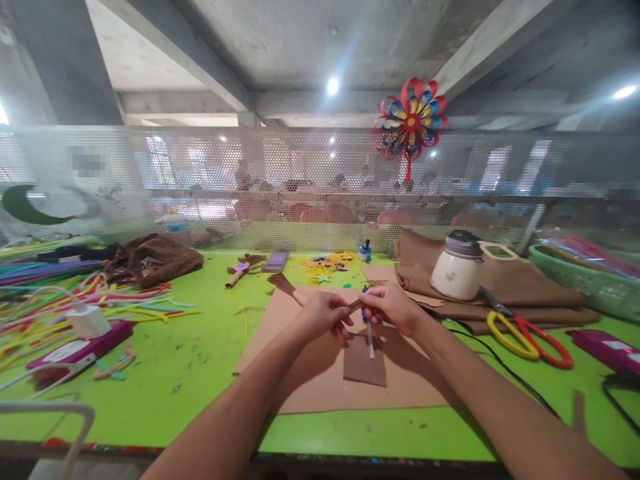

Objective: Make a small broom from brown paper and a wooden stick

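Head view. Left hand (323,312) pinched shut on the stick of a small broom (290,288), bristles fanned out up and to the left, above the card sheet (300,373). Right hand (393,308) closed on the stick's other end together with a thin pen-like tool (370,337) hanging down toward a brown patch (364,363) on the card; exact grip on the tool partly hidden by fingers. Both hands meeting over the middle of the card, raised off the worktop (200,360).

Best done, by the look of it, with both pinches kept close together so the thin stick cannot bend or twist, and the bristle end kept clear of the card. Wrists better held steady over the card, not drifting toward the scissors (525,333) and white jug (457,267) right of it. Pipe cleaners (75,293) and a finished broom figure (243,268) lying left of and behind the card, well apart.
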{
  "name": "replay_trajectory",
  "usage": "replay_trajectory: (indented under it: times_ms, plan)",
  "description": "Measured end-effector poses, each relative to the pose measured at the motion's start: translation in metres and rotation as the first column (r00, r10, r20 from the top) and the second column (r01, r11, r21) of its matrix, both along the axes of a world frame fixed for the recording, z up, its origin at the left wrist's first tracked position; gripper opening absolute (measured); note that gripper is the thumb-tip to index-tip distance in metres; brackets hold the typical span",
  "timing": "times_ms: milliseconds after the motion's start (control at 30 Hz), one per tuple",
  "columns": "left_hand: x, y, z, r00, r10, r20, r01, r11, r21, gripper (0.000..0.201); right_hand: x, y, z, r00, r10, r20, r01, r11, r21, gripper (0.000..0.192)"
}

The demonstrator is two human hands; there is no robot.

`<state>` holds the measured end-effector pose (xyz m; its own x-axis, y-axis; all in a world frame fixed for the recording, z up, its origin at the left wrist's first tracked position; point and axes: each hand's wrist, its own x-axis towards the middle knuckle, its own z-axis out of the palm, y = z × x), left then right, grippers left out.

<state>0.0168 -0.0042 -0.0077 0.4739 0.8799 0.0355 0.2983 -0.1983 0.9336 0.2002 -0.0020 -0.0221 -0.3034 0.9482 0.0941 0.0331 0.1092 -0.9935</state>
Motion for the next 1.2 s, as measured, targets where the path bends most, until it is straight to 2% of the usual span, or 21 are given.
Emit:
replay_trajectory:
  times_ms: [200, 400, 567, 667, 767, 833, 900, 967, 1033, 1200]
  plan:
    - [-0.007, 0.005, -0.003, 0.999, -0.025, -0.024, 0.026, 0.999, 0.045, 0.019, -0.001, 0.003, -0.006, 0.999, -0.01, -0.049, 0.01, 1.0, 0.009, 0.033]
    - [-0.019, 0.011, -0.001, 0.991, -0.136, 0.005, 0.136, 0.99, -0.027, 0.028, 0.001, 0.003, -0.006, 0.996, -0.023, -0.087, 0.022, 1.0, -0.013, 0.034]
    - [-0.026, 0.013, 0.001, 0.986, -0.164, 0.011, 0.164, 0.982, -0.095, 0.023, 0.012, 0.014, -0.007, 0.983, -0.128, -0.129, 0.127, 0.992, -0.017, 0.038]
    - [-0.029, 0.016, 0.003, 0.991, -0.121, 0.052, 0.124, 0.989, -0.08, 0.019, 0.015, 0.018, -0.008, 0.98, -0.136, -0.144, 0.136, 0.991, -0.01, 0.039]
    - [-0.029, 0.017, 0.005, 0.993, -0.023, 0.12, 0.031, 0.997, -0.066, 0.018, 0.01, 0.012, -0.006, 0.99, -0.047, -0.132, 0.048, 0.999, 0.003, 0.036]
    - [-0.026, 0.015, 0.005, 0.989, 0.004, 0.15, 0.008, 0.997, -0.077, 0.024, 0.005, 0.006, -0.004, 0.993, 0.024, -0.116, -0.023, 1.0, 0.011, 0.034]
    - [-0.022, 0.011, 0.005, 0.98, -0.06, 0.189, 0.085, 0.988, -0.126, 0.035, 0.001, 0.001, -0.002, 0.992, 0.074, -0.099, -0.072, 0.997, 0.022, 0.034]
    - [-0.017, 0.005, 0.004, 0.951, -0.197, 0.238, 0.246, 0.949, -0.195, 0.042, 0.0, 0.0, -0.002, 0.992, 0.098, -0.085, -0.096, 0.995, 0.034, 0.035]
    - [-0.012, 0.0, 0.004, 0.929, -0.281, 0.242, 0.337, 0.912, -0.234, 0.042, 0.001, 0.0, -0.002, 0.992, 0.105, -0.075, -0.102, 0.994, 0.044, 0.034]
    - [-0.009, -0.004, 0.006, 0.953, -0.27, 0.139, 0.29, 0.945, -0.154, 0.036, 0.003, 0.004, -0.004, 0.994, 0.093, -0.056, -0.09, 0.994, 0.057, 0.033]
